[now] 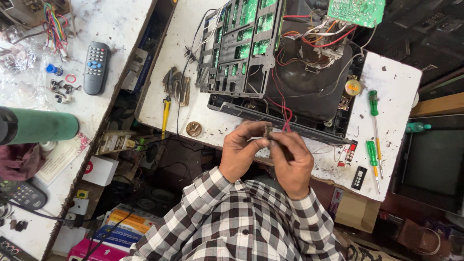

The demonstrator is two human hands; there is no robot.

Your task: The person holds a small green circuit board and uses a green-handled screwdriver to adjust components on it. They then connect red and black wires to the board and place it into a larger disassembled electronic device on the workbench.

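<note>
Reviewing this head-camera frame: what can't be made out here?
- Small part pinched between left hand and right hand: fingers cover most of it; kind unclear.
- Green circuit board: cut off by the top edge.
- Green cylinder: left edge crops it; what it is stays unclear.
- Grey remote: button markings too small to read.
- Dark screen, right edge: only partly in view.

Painted white surface (396,82) — rough, chipped, speckled with grime; glossy green plastic screwdriver handles (372,102); soft woven checked cloth sleeve (212,193)
</note>
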